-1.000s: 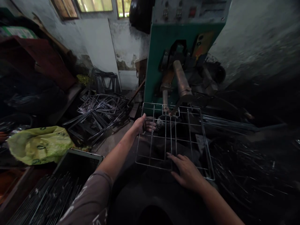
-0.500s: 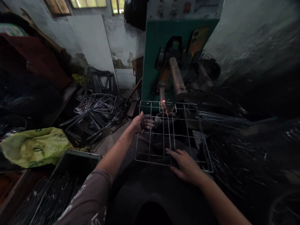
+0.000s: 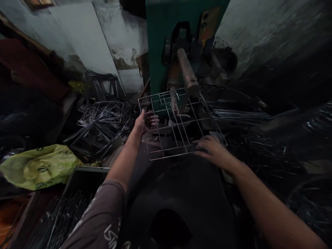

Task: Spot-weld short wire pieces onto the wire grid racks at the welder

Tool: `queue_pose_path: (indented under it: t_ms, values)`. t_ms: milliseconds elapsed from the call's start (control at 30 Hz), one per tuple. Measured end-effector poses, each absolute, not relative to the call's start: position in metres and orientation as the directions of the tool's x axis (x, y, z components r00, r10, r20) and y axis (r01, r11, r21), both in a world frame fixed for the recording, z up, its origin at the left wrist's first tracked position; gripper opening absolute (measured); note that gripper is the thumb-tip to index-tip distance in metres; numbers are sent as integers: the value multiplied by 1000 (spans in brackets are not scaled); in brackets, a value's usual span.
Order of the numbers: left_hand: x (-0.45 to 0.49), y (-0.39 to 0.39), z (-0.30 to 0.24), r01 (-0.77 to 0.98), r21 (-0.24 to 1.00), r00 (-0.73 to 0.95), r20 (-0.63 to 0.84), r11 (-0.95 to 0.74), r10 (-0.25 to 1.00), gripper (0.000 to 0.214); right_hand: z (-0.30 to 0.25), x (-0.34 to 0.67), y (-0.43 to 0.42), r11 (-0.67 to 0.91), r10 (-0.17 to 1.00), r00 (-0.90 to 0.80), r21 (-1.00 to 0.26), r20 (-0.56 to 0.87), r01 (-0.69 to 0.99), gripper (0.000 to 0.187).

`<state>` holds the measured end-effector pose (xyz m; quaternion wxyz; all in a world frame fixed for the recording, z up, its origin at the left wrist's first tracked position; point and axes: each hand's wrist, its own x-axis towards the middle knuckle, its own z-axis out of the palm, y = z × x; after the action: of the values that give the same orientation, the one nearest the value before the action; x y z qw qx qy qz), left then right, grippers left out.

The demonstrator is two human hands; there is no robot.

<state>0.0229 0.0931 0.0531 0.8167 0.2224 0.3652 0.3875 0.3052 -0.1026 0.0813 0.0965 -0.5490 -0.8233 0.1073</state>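
A wire rack point(image 3: 181, 123) with a grid of thin metal rods is held between my two hands, in front of a green machine point(image 3: 157, 45). Its left side rod lies in my left hand point(image 3: 145, 122), with the thumb above and the fingers reaching under the grid. My right hand point(image 3: 211, 150) grips the near right part, fingers curled at the edge. The rack's far side lies beneath the machine's thick upper copper-coloured arm point(image 3: 187, 72) and around the thinner lower rod point(image 3: 173, 100). Whether metal touches metal there, I cannot tell.
Bent wire frames point(image 3: 103, 116) lie piled on the left floor. A yellow-green sack point(image 3: 43, 166) lies beside a dark crate point(image 3: 89, 168) near many thin rods point(image 3: 55, 214). Long wires point(image 3: 233, 114) are stacked right of the machine. A phone point(image 3: 209, 26) rests on its front.
The rack has turned, its left side shifting left and away from me. Both hands moved with it, the right hand sliding toward the near right corner. The orange sparks at the machine's tips are gone.
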Motion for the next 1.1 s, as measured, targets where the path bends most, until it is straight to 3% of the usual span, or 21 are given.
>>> queue_pose_path:
  t_ms: [267, 467, 667, 900, 1100]
  values:
    - [19, 127, 56, -529, 716, 251, -382, 457, 889, 59, 97, 315, -31, 394, 914, -399, -378, 69, 838, 27]
    - [13, 155, 52, -555, 717, 219, -362, 421, 906, 59, 95, 319, 12, 439, 894, -434, -395, 109, 807, 31]
    - [17, 178, 48, -555, 719, 200, -373, 418, 906, 60, 100, 327, 43, 475, 872, -463, -513, 161, 715, 34]
    - [18, 182, 55, -547, 725, 183, -383, 418, 905, 61, 110, 327, 49, 502, 855, -494, -495, 159, 709, 26]
    - [9, 184, 61, -567, 740, 155, -336, 362, 929, 63, 106, 325, 58, 483, 871, -450, -524, 200, 702, 33]
